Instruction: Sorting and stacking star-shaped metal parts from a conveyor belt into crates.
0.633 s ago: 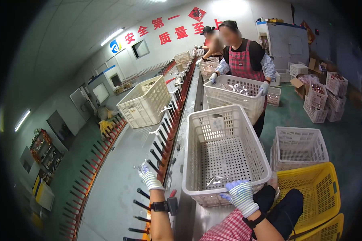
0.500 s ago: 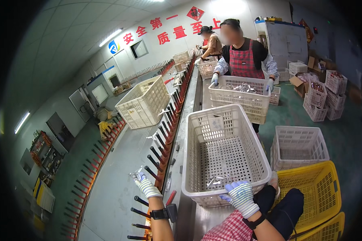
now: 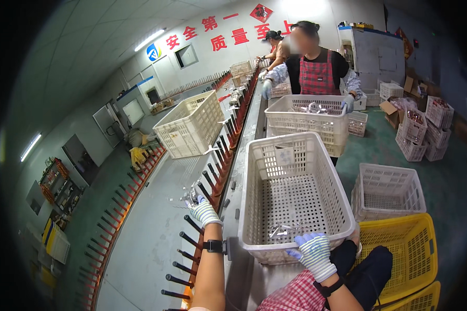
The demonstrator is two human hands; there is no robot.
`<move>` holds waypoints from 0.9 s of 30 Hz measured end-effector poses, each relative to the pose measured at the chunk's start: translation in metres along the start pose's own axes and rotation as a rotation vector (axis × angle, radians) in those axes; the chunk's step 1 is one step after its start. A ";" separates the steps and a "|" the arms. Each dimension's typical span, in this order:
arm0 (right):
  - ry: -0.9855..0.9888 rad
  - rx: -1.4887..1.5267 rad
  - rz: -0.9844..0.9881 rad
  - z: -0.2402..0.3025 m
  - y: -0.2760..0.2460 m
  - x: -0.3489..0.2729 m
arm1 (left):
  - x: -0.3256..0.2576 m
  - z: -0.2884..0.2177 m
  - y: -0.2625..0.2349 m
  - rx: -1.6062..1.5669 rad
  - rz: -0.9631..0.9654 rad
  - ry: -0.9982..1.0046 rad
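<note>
Gloves cover both hands: the left hand (image 3: pixel 204 211) reaches out over the line of dark pegs (image 3: pixel 192 228) on the conveyor (image 3: pixel 150 243), fingers pinched on a small metal part (image 3: pixel 194 197), while the right hand (image 3: pixel 314 253) rests on the near rim of the white crate (image 3: pixel 294 197), fingers curled over the edge and closed on nothing else that can be seen. A few small metal pieces (image 3: pixel 284 229) lie on the crate's floor just beyond that hand, and yellow crates (image 3: pixel 399 254) stand to its right. Farther up the line a co-worker (image 3: pixel 316 67) in a red checked apron holds a second white crate (image 3: pixel 308 122) of parts by both sides.
</note>
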State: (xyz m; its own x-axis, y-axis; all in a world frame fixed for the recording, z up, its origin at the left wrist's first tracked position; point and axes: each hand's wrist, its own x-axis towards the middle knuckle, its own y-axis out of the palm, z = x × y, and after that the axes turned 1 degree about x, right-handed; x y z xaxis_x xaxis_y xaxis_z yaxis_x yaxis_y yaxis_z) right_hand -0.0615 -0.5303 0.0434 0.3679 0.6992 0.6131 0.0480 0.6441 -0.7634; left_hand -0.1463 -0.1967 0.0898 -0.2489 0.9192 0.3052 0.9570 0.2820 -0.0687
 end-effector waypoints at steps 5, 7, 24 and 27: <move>0.016 0.026 0.020 0.007 -0.006 -0.001 | -0.002 0.023 -0.008 0.004 -0.111 0.150; 0.031 0.020 0.017 0.003 -0.007 0.000 | -0.013 0.005 -0.017 0.003 -0.025 0.180; 0.034 0.024 0.032 0.018 -0.012 -0.004 | -0.031 -0.034 -0.072 0.279 0.291 0.673; 0.037 0.032 0.027 0.016 -0.009 -0.004 | -0.072 -0.052 -0.045 0.150 1.024 0.488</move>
State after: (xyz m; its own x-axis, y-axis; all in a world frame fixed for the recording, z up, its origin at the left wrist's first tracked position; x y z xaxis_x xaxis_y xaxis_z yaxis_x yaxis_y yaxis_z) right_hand -0.0782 -0.5340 0.0508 0.4025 0.7052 0.5837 0.0080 0.6349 -0.7725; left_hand -0.1634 -0.2898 0.1203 0.7533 0.5408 0.3743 0.6413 -0.4781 -0.6001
